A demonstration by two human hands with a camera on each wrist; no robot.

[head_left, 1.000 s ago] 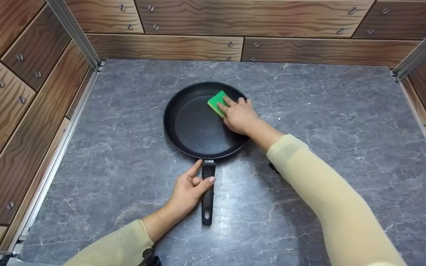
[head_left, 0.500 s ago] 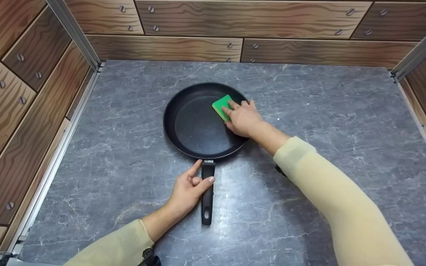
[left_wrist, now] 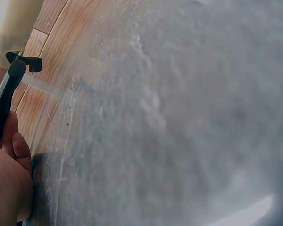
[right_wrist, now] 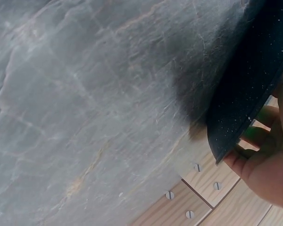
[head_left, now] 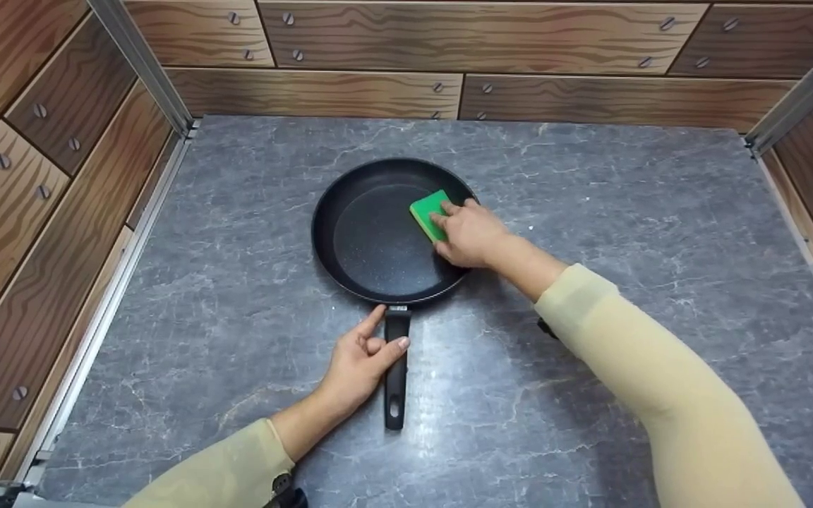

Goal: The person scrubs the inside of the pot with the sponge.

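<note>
A black frying pan (head_left: 371, 240) lies on the grey marbled tabletop in the head view, its handle (head_left: 395, 384) pointing toward me. My left hand (head_left: 353, 367) grips that handle near the pan, thumb over the top and index finger reaching to the pan's base. In the left wrist view the dark handle (left_wrist: 7, 96) shows beside the curled fingers. Inside the pan, at its right side, my right hand (head_left: 473, 233) holds a green sponge (head_left: 426, 206) with a yellow underside, fingertips on its top. The right wrist view shows the pan's outer wall (right_wrist: 250, 84), with fingers at the rim.
Wood-patterned panels (head_left: 378, 35) stand behind the tabletop (head_left: 237, 247) and along both sides. Metal rails (head_left: 145, 63) run at the corners and the left edge. Tabletop surrounds the pan on all sides.
My right hand has slid the sponge to the right and toward me along the pan's right side. The left hand and the pan stay in place.
</note>
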